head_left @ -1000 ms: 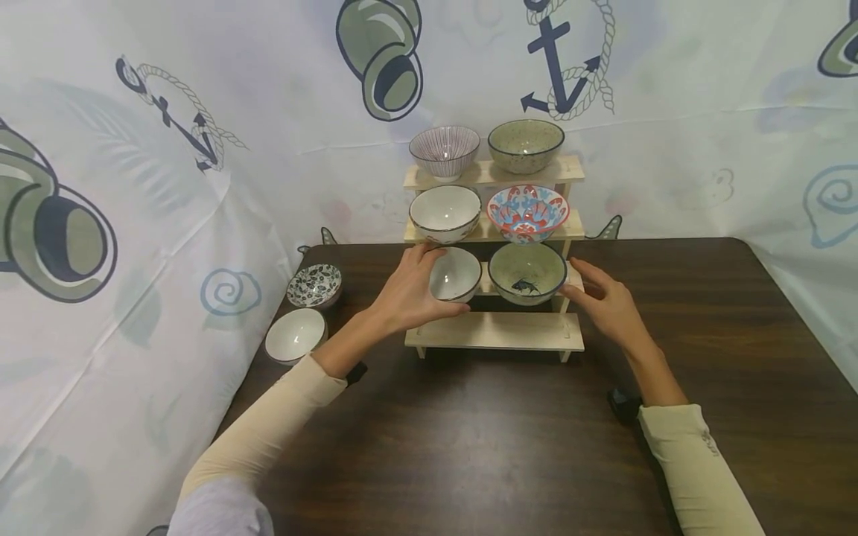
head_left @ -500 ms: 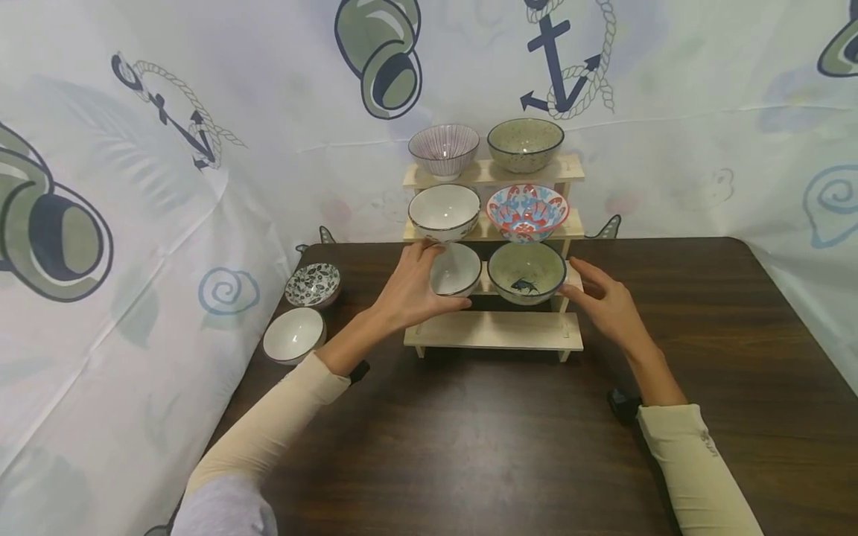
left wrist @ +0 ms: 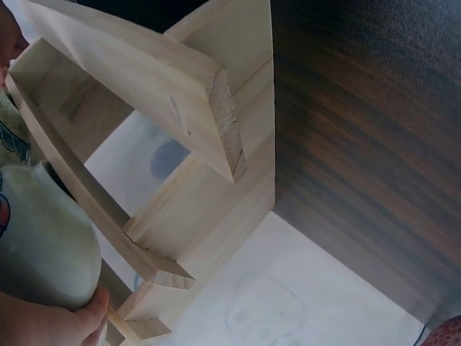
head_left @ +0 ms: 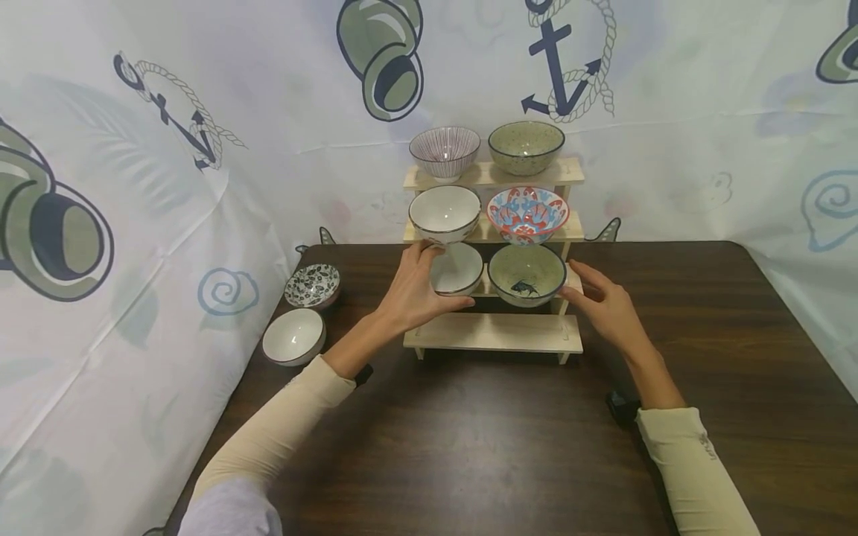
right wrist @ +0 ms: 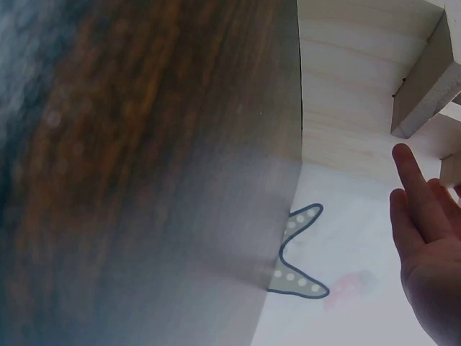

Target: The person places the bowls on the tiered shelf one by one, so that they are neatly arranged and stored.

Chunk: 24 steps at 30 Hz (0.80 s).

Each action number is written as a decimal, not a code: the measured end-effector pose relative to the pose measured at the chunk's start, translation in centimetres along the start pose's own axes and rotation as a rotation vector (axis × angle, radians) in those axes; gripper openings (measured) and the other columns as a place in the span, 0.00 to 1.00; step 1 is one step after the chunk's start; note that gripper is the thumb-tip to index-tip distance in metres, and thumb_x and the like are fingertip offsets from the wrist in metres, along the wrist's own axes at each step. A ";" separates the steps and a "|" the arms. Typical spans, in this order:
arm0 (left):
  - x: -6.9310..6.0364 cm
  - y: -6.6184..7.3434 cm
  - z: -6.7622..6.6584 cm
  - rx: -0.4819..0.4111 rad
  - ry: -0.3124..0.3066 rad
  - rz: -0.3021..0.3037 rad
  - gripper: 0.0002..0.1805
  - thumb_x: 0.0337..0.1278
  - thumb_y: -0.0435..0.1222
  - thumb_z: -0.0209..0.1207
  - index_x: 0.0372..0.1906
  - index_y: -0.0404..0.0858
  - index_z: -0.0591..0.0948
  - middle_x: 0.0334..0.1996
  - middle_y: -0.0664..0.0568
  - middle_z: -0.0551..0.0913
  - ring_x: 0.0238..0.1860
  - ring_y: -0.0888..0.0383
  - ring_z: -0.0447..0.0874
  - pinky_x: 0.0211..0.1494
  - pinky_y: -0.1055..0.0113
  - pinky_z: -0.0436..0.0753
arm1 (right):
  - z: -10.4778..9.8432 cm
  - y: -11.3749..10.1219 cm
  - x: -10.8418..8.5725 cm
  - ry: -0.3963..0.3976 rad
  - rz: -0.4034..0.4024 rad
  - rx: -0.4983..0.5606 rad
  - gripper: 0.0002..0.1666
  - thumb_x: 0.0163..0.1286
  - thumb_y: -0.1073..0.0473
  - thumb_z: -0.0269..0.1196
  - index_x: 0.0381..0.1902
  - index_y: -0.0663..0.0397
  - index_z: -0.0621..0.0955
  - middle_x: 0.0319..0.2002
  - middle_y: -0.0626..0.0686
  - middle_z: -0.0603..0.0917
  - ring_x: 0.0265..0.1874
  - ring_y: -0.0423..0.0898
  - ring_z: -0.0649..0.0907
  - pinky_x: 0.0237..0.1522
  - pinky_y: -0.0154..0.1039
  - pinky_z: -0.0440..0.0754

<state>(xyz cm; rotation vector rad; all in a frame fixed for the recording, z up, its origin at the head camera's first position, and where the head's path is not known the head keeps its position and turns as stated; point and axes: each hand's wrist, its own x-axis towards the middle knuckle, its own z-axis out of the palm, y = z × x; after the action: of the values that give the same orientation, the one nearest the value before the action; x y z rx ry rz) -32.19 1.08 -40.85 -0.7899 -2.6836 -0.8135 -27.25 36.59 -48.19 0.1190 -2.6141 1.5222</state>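
Note:
On the second-lowest shelf of a wooden stand (head_left: 492, 331), my left hand (head_left: 410, 289) grips a small white bowl (head_left: 459, 268) by its left side. The fingers lie at the far rim and the thumb at the near side. The left wrist view shows this bowl's pale outer wall (left wrist: 50, 241) with the fingers (left wrist: 79, 324) against it. To its right sits a green bowl (head_left: 526, 269) with a dark fish-like drawing inside. My right hand (head_left: 606, 305) is at that bowl's right side, thumb near the rim, its fingers (right wrist: 418, 194) loosely extended in the right wrist view.
Higher shelves carry a white bowl (head_left: 445, 211), a red-and-blue patterned bowl (head_left: 528, 212), a striped bowl (head_left: 445, 149) and a speckled green bowl (head_left: 526, 145). On the dark table (head_left: 469, 439), a floral bowl (head_left: 313, 285) and another white bowl (head_left: 295, 335) stand at left.
The white bowl in my left hand has shifted slightly back and to the right on its shelf. My right hand has stayed almost still beside the green bowl.

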 end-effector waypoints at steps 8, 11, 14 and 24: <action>-0.2 0.0 0.1 0.008 0.010 -0.015 0.55 0.36 0.65 0.78 0.67 0.36 0.72 0.73 0.42 0.64 0.69 0.43 0.66 0.68 0.45 0.77 | 0.0 -0.2 -0.2 -0.001 0.008 -0.010 0.43 0.75 0.37 0.62 0.81 0.39 0.63 0.80 0.56 0.64 0.69 0.69 0.76 0.63 0.69 0.77; -0.3 0.0 0.1 0.036 0.007 -0.026 0.56 0.36 0.67 0.77 0.67 0.37 0.72 0.73 0.43 0.64 0.70 0.44 0.66 0.68 0.47 0.77 | 0.0 -0.2 -0.2 -0.002 0.011 -0.013 0.42 0.75 0.37 0.62 0.81 0.37 0.63 0.80 0.56 0.64 0.69 0.69 0.76 0.63 0.68 0.77; -0.4 0.0 0.1 0.060 0.007 -0.031 0.57 0.35 0.68 0.76 0.67 0.37 0.72 0.74 0.44 0.64 0.71 0.45 0.66 0.68 0.47 0.77 | 0.1 -0.1 -0.3 -0.008 0.005 -0.006 0.42 0.75 0.38 0.62 0.81 0.39 0.63 0.80 0.57 0.64 0.69 0.69 0.76 0.64 0.68 0.77; -0.6 0.1 -0.3 0.084 0.019 0.013 0.59 0.34 0.69 0.76 0.68 0.37 0.71 0.74 0.45 0.65 0.74 0.44 0.65 0.72 0.47 0.74 | 0.1 0.1 0.0 0.005 -0.016 0.002 0.43 0.75 0.37 0.62 0.81 0.41 0.63 0.79 0.58 0.65 0.68 0.71 0.76 0.63 0.69 0.77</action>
<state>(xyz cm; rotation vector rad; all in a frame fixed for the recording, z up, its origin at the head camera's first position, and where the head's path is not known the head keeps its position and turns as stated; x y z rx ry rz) -31.62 0.70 -40.80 -0.7750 -2.6738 -0.6968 -27.22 36.54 -48.34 0.1365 -2.6019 1.5174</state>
